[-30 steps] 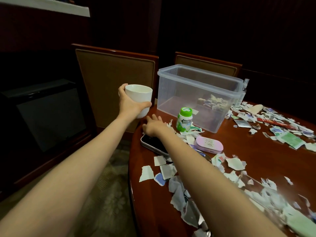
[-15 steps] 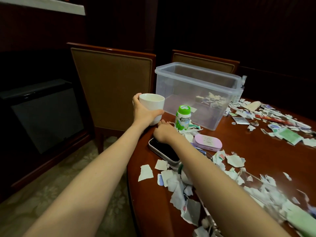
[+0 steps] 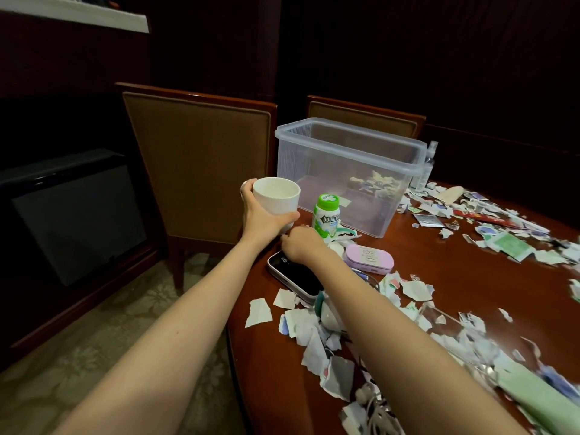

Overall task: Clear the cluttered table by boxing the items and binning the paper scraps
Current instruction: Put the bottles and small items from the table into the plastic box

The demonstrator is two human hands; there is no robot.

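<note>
Now, chair [image 3: 201,164] at far left, off the counter edge. Left hand [image 3: 263,215] holds the white cup [image 3: 276,196] upright, fingers [image 3: 248,187] wrapped round its far side and thumb across the near wall. Against a second ago the cup has dropped from mid-air beside the chair back and come in over the counter's [image 3: 455,277] corner, close to the box. Cup looks empty, though the light is dim.

Right hand [image 3: 301,246] lies just under the cup, over the far end of the phone [image 3: 295,274]; a second ago its fingers were spread, now they tuck down out of sight, and I cannot tell if they pinch anything.

Green-capped bottle [image 3: 326,215] stands upright just beside that hand. Clear box [image 3: 345,142] stands open behind it; torn paper shows through its wall, inside or behind I cannot tell. Pink case [image 3: 368,258] lies flat near the phone. Scraps [image 3: 414,290] are strewn across the counter to the right.

Judgement: boxing has barely begun. The cup is heading toward the box but is not yet above its rim, so it needs a lift over the near wall. Phone, bottle and case wait; scraps untouched
</note>
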